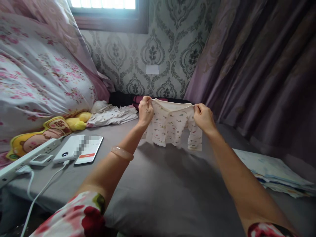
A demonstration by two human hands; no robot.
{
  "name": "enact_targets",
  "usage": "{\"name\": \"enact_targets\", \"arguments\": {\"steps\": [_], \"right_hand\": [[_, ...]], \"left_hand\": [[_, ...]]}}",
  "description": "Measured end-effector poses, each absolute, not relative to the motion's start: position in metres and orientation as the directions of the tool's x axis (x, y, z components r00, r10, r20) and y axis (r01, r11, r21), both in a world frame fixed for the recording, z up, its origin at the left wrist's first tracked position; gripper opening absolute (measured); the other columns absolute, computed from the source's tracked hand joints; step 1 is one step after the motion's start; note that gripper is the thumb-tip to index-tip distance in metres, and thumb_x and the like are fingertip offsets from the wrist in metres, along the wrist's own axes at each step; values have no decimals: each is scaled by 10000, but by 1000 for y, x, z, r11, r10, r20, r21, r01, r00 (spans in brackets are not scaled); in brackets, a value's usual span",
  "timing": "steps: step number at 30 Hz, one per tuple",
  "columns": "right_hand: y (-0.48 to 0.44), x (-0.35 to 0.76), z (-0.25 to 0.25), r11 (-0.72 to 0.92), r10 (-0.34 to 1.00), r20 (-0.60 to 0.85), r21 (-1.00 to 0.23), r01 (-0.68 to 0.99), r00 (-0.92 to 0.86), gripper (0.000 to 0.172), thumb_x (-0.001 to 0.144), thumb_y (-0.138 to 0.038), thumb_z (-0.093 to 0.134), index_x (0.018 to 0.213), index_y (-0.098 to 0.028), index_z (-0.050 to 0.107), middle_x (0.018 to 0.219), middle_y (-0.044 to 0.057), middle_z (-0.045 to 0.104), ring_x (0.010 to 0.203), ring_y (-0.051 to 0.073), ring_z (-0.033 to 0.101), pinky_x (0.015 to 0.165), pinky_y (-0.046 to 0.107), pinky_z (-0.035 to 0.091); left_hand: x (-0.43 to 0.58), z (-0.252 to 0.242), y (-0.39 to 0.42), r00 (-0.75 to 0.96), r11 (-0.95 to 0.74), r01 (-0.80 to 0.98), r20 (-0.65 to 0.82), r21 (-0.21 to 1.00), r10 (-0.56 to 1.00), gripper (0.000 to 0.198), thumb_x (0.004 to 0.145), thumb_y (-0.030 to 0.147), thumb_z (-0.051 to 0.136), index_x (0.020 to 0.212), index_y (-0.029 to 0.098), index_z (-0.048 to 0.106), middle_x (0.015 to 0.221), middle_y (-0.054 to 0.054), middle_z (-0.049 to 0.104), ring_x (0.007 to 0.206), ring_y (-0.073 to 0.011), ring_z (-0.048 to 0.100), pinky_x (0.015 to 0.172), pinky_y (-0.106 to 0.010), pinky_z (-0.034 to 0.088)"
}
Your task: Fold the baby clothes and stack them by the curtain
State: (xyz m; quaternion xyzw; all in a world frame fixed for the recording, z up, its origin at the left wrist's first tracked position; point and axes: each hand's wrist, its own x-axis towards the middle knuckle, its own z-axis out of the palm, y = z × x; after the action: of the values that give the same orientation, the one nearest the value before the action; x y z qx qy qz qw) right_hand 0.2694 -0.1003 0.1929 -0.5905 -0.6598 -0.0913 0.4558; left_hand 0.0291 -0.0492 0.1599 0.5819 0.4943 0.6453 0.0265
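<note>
A small white baby shirt [170,123] with a scattered print hangs stretched out between my two hands, above the grey bed sheet [158,184]. My left hand [146,111] pinches one shoulder of it, fingers closed. At the opposite shoulder, my right hand [204,118] grips the cloth with thumb and fingers pressed together. The neckline runs along the top between them, and one sleeve dangles below my right hand. The other sleeve is mostly hidden behind my left hand and wrist.
To the left lie a phone [90,151], a white power bank [70,148], a charger [41,159] and a power strip [49,148] with cables. Beyond them are a yellow plush toy [56,126] and folded printed clothes [113,115]. Flat papers or packs [271,166] are stacked at right.
</note>
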Motion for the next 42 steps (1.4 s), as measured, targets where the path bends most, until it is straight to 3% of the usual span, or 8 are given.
{"name": "enact_targets", "arguments": {"steps": [5,12,16,21,26,28,32,42], "right_hand": [[-124,266,195,377,553,833,-275,884,24,297,958,-290,350,905,-181,621,885,111,678,850,234,623,747,341,454],[-192,279,215,425,473,853,-2,905,-220,294,978,-355,385,933,-208,635,889,77,663,846,211,620,733,323,462],[-217,283,238,497,579,769,-68,865,-272,254,951,-369,464,919,-220,666,875,39,699,793,195,646,706,306,467],[-179,292,213,419,843,461,-241,876,-276,306,936,-408,460,878,-220,695,758,9,709,656,165,627,588,257,415],[-125,289,126,292,951,160,-165,942,-266,307,969,-370,416,922,-205,670,953,60,722,859,189,652,677,250,397],[-117,284,93,231,967,128,-87,969,-219,321,1000,-374,357,972,-213,633,1031,68,704,931,197,642,698,256,391],[-114,276,56,183,980,70,24,983,-184,348,1031,-377,265,1057,-216,571,1103,81,669,957,209,644,718,281,397],[-83,284,34,175,982,56,98,980,-181,362,1037,-404,226,1075,-214,531,1110,88,660,912,224,673,694,289,411]], "left_hand": [[25,164,-78,-289,-498,731,872,467,395,257,994,313,343,978,194,570,871,-58,554,904,-206,529,865,-369,400],[-16,193,-155,95,-407,913,978,-11,187,257,977,318,396,1033,185,609,940,-88,572,906,-217,497,865,-396,370],[-30,218,-182,231,-398,906,956,-143,181,257,971,321,409,1014,177,618,929,-88,567,918,-228,489,861,-406,369],[-31,201,-148,412,-521,845,773,-124,483,283,972,331,392,920,183,626,898,-67,586,879,-209,493,839,-375,380],[-23,103,-85,501,-553,833,458,-26,734,341,965,341,389,787,157,615,820,-96,605,798,-210,516,793,-362,394],[-20,63,-72,466,-512,859,385,20,797,330,966,334,383,815,158,618,836,-107,614,795,-216,518,773,-359,393],[-15,17,-61,427,-477,878,395,33,814,321,986,316,320,940,172,603,950,-121,618,904,-240,517,799,-369,381],[-15,3,-32,449,-488,873,428,-21,784,337,996,307,272,986,183,585,990,-130,603,954,-274,487,826,-398,351]]}}
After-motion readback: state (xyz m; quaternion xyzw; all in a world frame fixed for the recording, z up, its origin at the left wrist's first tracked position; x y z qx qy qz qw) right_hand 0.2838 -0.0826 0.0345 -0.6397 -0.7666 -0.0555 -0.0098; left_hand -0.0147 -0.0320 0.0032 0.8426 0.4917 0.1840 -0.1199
